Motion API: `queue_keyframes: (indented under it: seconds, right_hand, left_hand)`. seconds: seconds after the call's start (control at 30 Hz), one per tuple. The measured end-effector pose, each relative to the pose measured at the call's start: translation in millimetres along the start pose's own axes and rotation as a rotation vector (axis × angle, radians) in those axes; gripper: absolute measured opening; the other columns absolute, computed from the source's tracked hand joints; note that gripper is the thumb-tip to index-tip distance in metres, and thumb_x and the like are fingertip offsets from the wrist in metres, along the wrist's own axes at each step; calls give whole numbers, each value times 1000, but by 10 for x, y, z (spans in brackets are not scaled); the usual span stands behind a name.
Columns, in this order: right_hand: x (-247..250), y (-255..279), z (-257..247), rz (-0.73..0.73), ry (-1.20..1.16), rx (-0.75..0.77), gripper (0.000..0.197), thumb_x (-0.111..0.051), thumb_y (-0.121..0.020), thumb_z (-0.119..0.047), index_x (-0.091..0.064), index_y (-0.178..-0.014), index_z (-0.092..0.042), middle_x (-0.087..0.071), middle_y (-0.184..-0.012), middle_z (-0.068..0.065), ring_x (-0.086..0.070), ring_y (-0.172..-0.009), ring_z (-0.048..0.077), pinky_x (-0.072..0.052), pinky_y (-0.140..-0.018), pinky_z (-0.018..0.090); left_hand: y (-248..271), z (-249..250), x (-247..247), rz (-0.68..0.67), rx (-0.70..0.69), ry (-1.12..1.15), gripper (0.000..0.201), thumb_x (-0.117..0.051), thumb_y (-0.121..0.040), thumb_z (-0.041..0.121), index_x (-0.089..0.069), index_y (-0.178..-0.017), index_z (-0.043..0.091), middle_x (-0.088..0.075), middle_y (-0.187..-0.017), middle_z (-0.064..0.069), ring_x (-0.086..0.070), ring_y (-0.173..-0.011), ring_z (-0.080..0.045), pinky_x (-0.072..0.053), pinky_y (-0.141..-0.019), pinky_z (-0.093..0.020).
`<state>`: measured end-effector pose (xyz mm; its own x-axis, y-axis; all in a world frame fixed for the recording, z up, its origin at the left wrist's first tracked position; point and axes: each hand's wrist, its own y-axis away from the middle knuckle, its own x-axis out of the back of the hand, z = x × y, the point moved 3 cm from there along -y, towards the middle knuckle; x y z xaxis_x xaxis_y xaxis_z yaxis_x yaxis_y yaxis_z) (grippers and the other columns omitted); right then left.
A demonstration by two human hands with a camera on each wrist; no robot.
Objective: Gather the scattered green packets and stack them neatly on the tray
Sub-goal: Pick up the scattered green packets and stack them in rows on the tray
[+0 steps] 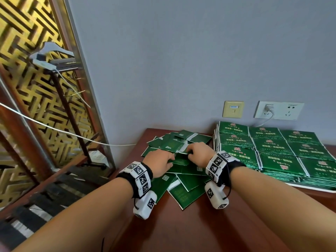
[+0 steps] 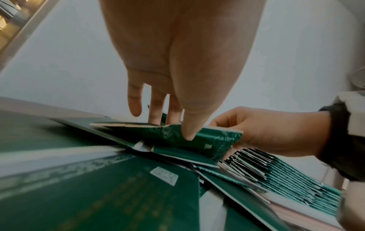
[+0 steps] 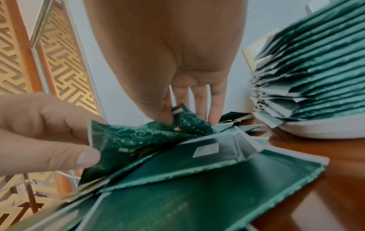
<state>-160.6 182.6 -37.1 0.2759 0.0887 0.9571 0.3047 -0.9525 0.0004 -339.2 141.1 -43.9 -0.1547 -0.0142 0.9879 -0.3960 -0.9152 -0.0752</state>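
Note:
A loose heap of green packets [image 1: 181,180] lies on the brown table [image 1: 209,224], left of a white tray [image 1: 312,189]. The tray carries several neat stacks of green packets [image 1: 272,148]. Both hands are over the heap and hold one patterned green packet [image 2: 207,140] between them. My left hand [image 1: 170,161] pinches its left end, thumb on top [image 2: 186,132]. My right hand [image 1: 190,155] pinches the other end between thumb and fingers [image 3: 173,118]. In the right wrist view the held packet [image 3: 138,137] is buckled, and the tray stacks [image 3: 316,62] stand at the right.
The table's left edge drops to the floor beside a gold lattice screen [image 1: 36,88] and a thin metal stand [image 1: 72,115]. On the wall behind the tray are a beige plate [image 1: 233,109] and a white socket [image 1: 279,110] with a plug in it. A white cable [image 1: 72,133] runs to the table corner.

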Motion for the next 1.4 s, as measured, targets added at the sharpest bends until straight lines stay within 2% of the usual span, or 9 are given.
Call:
queue_keyframes:
  seconds: [0.1,0.53,0.7,0.83,0.93,1.03,1.2,1.33,1.4]
  right_hand:
    - [68,85,-12,38,-21,-2,24,-52,-87,-17,-69,-103,-19,-68,-106,4,-63,-96,23,-51,-84,31]
    - [425,936,20,124,-62,72,20,-63,-83,-19,-70,-101,-15,-64,-83,-1,-60,-75,16,-48,-73,24]
    - [451,1487,211,64,-104,94,14,-64,-79,-12,-70,-91,-10,-69,-83,4,-63,-75,20,-51,-69,28]
    - [428,1862,543,-52,-103,10,15,-66,-73,-12,-65,-79,-26,-71,-75,1,-69,-69,27,-59,-64,40]
    - [421,2136,808,-103,-82,-59,16,-66,-74,-13,-62,-78,-28,-71,-76,5,-70,-69,33,-59,-59,47]
    - [454,2388,997,-167,-32,-136,17,-66,-76,-12,-67,-92,-17,-72,-82,7,-69,-68,30,-60,-60,42]
    - [512,2613,1261,-226,-48,-278,14,-66,-82,-14,-65,-95,-9,-68,-87,13,-70,-65,32,-60,-55,40]
    - [458,2601,1424,-226,-162,-303,42,-67,-83,-51,-59,-107,-17,-69,-86,9,-69,-61,19,-60,-62,35]
    - [471,2547,1492,-205,-137,-286,46,-64,-85,-55,-59,-113,-19,-68,-88,4,-66,-67,16,-58,-66,32]
  left_hand:
    - [65,54,58,4,2,-12,18,-53,-98,29,-67,-109,27,-70,-99,1,-65,-94,-24,-52,-82,-36]
    - [483,475,210,-8,-2,112,22,-50,-94,17,-71,-92,10,-69,-84,-8,-64,-79,-26,-53,-74,-37]
    - [651,795,173,-2,-49,153,24,-55,-93,12,-76,-105,14,-74,-101,-4,-68,-91,-23,-51,-86,-32]
    - [696,1092,108,-36,-77,193,26,-57,-92,11,-74,-111,15,-73,-109,-2,-68,-92,-21,-53,-88,-33]
    - [693,1342,43,-52,-119,193,27,-58,-90,10,-75,-110,14,-72,-110,-2,-67,-88,-16,-49,-82,-20]
    - [662,1586,-17,-69,-167,231,27,-58,-87,7,-77,-104,15,-71,-108,2,-60,-75,-4,-42,-73,-7]
    - [527,1870,-129,-142,-249,223,35,-53,-86,-4,-78,-99,16,-70,-112,3,-64,-102,-12,-46,-97,-22]
    - [421,1945,-232,-202,-252,179,51,-43,-80,-18,-76,-98,17,-64,-127,-1,-58,-119,-17,-40,-107,-32]
    - [357,1943,-247,-217,-219,162,52,-43,-80,-17,-75,-100,19,-60,-133,-3,-56,-121,-19,-42,-106,-32]
